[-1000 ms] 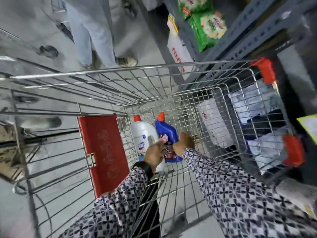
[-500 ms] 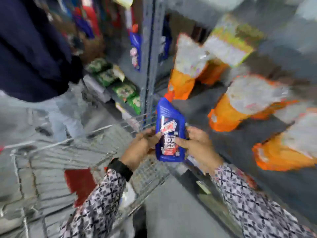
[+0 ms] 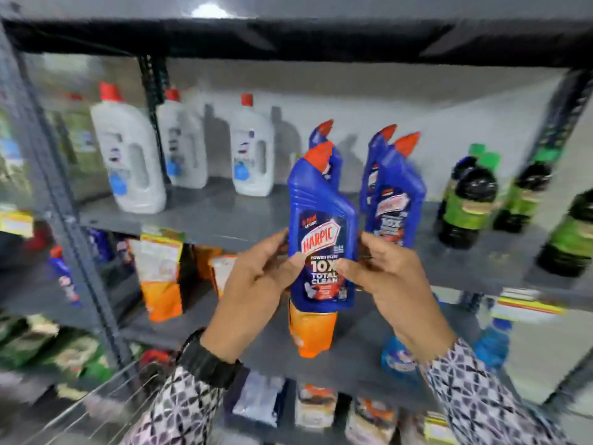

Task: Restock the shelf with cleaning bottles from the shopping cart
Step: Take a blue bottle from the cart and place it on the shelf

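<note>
Blue Harpic bottle is out of the cart now and up in front of the grey shelf, standing straight, red cap on top. Left hand and right hand squeeze its sides

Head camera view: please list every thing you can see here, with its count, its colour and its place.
Blue plastic toilet-cleaner bottle with orange-red cap: one, held upright before the shelf.
Same blue bottles: at least three, standing on the grey metal shelf, centre.
White plastic bottles with red caps: three, shelf left.
Dark bottles with green labels and green caps: at least three, shelf right.
Orange-and-white pouches: several, lower shelf.
Light blue bottles: two, lower shelf right, blurred.
Wire shopping cart: one, silver, bottom left.
Left hand: grip on the held bottle's left side; black wristwatch.
Right hand: grip on its right side.
</note>
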Available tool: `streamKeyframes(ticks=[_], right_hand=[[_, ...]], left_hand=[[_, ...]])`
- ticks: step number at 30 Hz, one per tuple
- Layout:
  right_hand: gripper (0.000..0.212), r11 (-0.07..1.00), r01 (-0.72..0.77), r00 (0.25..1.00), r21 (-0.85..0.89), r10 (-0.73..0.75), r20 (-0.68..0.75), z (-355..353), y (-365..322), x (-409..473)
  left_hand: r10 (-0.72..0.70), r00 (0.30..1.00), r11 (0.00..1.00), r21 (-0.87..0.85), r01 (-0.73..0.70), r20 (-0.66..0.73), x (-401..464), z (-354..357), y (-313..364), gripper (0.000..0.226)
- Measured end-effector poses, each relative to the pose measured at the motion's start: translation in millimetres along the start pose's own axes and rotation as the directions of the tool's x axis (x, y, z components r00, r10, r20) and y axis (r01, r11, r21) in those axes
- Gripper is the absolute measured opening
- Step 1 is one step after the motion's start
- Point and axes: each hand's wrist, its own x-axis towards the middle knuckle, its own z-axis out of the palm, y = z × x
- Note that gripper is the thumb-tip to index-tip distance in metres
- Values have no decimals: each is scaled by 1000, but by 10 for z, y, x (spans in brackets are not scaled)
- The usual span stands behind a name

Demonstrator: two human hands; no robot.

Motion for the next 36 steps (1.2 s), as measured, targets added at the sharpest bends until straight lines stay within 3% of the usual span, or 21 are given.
streamKeyframes(ticks=[7,14,20,31,36], right_hand=[[34,996,53,992,-73,-61,-114,-232,55,111],[37,926,17,954,-377,-128,-271,124,326,1013],[36,890,-147,924,-431,-32,-381,257,457,1639],[58,873,-143,944,-466,-22,-330,314,644,1626],[80,848,-39,951,-528,-131,-279,446,621,1290]], left_hand=[[30,990,999,-26,-26,139,373,151,-71,37],[0,999,997,79,-3,41,1325,0,-394,36],[-44,999,991,130,40,27,2047,-26,-718,39],[-101,995,989,110,100,5,2082,-45,-827,35],[-62,993,983,167,79,-103,1729,-212,-612,45]])
